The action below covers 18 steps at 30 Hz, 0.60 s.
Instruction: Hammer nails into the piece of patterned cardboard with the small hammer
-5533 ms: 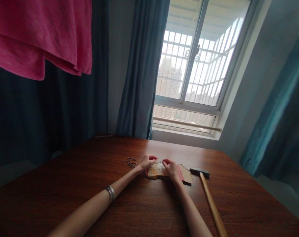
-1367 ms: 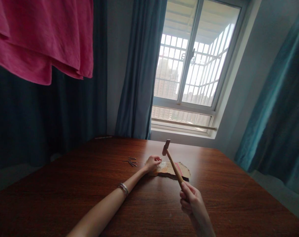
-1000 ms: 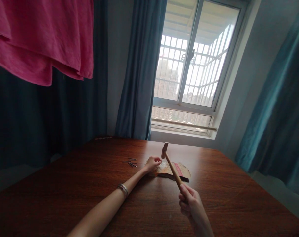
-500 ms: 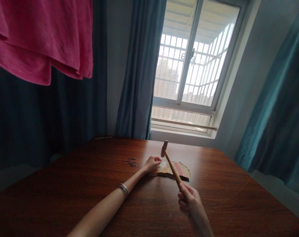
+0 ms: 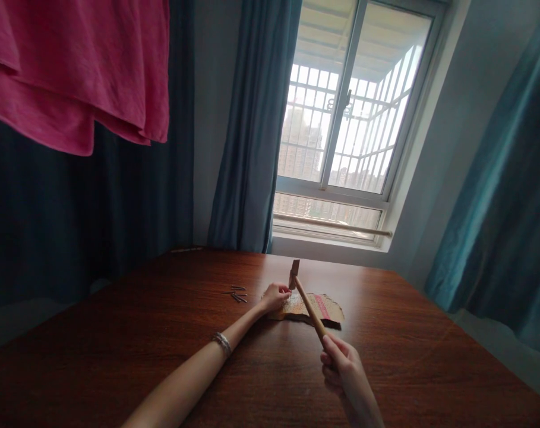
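Note:
My right hand [image 5: 344, 364] is wrapped round the lower end of a wooden-handled hammer [image 5: 310, 309]. The hammer's head is up at the far end, right beside and just above the fingertips of my left hand [image 5: 276, 297]. Those fingers are pinched together on a nail, which is mostly hidden by the fingers and the hammer head. Beneath them lies a piece of corrugated cardboard [image 5: 331, 310] with a torn edge and a pink stripe, and my left hand rests over its left end. Several dark loose nails [image 5: 238, 296] lie to the left of that hand.
All this is on a brown wood-grain table [image 5: 171, 333]. Behind the table's far edge are a barred window [image 5: 336, 137] and blue curtains [image 5: 252, 131]. A pink cloth [image 5: 82, 77] hangs at the upper left.
The hammer head has come down slightly towards my left fingertips, and my right hand has lowered a little with it. My left hand stays in place on the cardboard.

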{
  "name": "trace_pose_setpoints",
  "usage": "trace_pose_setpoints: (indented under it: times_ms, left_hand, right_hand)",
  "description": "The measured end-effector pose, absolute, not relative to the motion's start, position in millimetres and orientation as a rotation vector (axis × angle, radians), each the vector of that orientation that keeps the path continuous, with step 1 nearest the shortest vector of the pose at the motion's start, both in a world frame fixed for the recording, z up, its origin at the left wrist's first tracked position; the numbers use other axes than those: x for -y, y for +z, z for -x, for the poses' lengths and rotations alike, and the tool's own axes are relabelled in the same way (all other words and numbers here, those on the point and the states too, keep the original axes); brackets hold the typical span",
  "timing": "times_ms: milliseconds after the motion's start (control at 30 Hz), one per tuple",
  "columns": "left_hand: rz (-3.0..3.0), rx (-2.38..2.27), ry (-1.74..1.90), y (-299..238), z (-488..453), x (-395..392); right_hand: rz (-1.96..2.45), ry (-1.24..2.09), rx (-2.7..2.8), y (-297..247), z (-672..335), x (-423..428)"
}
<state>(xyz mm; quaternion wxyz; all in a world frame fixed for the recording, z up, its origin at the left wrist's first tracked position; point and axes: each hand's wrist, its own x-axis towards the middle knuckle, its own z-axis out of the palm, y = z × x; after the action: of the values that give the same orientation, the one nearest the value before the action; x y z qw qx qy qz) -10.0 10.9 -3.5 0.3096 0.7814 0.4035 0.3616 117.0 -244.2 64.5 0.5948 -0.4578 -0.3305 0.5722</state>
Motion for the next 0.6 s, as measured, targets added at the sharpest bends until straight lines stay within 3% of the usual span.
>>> trace_pose_setpoints:
  times_ms: [600]
  left_hand:
    - [-2.081,-1.072,0.947,-7.6,10.6,-14.7]
  right_hand:
    - [1.077,1.323,0.746,63.8,-114.6,244.5]
